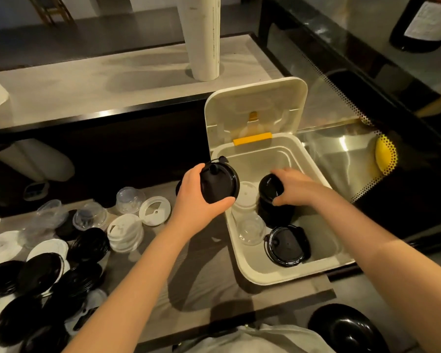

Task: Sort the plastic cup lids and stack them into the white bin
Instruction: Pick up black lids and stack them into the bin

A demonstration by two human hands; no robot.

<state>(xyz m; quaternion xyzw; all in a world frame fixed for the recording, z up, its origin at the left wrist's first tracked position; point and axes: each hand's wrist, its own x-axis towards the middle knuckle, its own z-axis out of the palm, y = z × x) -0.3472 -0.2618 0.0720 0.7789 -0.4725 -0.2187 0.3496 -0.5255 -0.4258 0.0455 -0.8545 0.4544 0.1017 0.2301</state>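
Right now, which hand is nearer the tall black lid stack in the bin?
Right. The right hand grips the top of the tall black lid stack; the left hand holds a black lid to the stack's left, not touching it.

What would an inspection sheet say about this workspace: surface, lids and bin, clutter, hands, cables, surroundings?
Surface: grey table, left part covered with lids.
Job's things: white bin, cover open; inside are a tall black stack, white stack, clear stack and low black stack. Loose lids, black, white and clear, lie at left.
Clutter: black dish at the near edge.
Hands: left hand grips black lids at the bin's left rim; right hand grips the tall black stack's top.
Cables: nothing seen.
Surroundings: white pipe, dark bottle.
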